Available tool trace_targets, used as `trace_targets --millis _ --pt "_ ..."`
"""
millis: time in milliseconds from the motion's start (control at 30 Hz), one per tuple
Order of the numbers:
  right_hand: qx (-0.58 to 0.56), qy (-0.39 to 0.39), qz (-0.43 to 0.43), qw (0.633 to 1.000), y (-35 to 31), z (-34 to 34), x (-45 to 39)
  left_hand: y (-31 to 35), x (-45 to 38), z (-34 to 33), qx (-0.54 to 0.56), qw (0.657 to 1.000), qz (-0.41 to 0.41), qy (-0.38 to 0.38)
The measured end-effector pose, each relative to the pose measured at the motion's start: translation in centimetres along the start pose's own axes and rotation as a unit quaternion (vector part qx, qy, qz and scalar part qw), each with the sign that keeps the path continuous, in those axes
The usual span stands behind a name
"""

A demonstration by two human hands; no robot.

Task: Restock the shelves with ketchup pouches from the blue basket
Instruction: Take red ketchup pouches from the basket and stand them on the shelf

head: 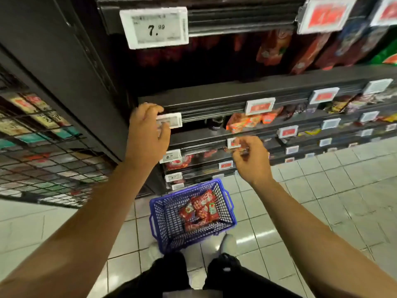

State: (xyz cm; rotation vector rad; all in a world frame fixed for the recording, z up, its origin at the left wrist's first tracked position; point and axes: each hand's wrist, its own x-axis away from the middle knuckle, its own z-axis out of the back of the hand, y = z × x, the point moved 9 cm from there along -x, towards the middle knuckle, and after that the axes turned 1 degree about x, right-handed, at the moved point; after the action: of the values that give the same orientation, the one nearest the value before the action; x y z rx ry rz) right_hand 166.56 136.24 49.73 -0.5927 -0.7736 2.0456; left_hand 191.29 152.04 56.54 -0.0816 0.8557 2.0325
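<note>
A blue basket (pixel 163 220) stands on the tiled floor in front of my feet, with several red ketchup pouches (pixel 199 209) piled in it. My left hand (pixel 148 130) is raised at the edge of a dark shelf (pixel 214 97), fingers curled at a white price tag (pixel 171 120). My right hand (pixel 251 158) hovers lower, in front of the shelf fronts, fingers loosely curled with nothing visible in them. Red pouches (pixel 275 48) stand at the back of the upper shelf.
Dark shelving runs to the right with price tags (pixel 260 106) and orange packets (pixel 242 122). A large tag reading 7.99 (pixel 154 27) hangs above. A wire-mesh rack (pixel 43 147) with goods stands at the left. Pale floor tiles (pixel 322 190) spread to the right.
</note>
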Motion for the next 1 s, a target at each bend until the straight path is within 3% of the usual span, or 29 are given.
trace_targets --millis 100,200,367,533,700,1000 --pt "0.002 -0.09 -0.128 0.988 7.2 -1.9 4.0 0.5 4.7 -0.9 -0.006 0.999 -0.039 0.022" --pt "-0.007 -0.191 -0.256 0.948 14.1 -4.4 8.3 -1.3 10.9 -6.8 -0.01 0.992 0.042 -0.122" --pt "-0.014 -0.291 -0.368 0.883 22.7 -8.2 14.6 -6.5 23.0 -16.7 -0.053 0.892 0.25 -0.374" --pt "-0.084 -0.29 -0.452 0.84 27.9 -12.0 18.5 -10.7 31.4 -24.2 -0.096 0.785 0.33 -0.516" --pt "-0.089 -0.319 -0.472 0.817 33.5 -21.4 20.8 -17.0 35.8 -33.1 -0.12 0.733 0.349 -0.572" --pt "-0.113 -0.281 -0.525 0.795 48.3 -45.7 21.5 -33.7 40.9 -58.1 -0.128 0.73 0.3 -0.6"
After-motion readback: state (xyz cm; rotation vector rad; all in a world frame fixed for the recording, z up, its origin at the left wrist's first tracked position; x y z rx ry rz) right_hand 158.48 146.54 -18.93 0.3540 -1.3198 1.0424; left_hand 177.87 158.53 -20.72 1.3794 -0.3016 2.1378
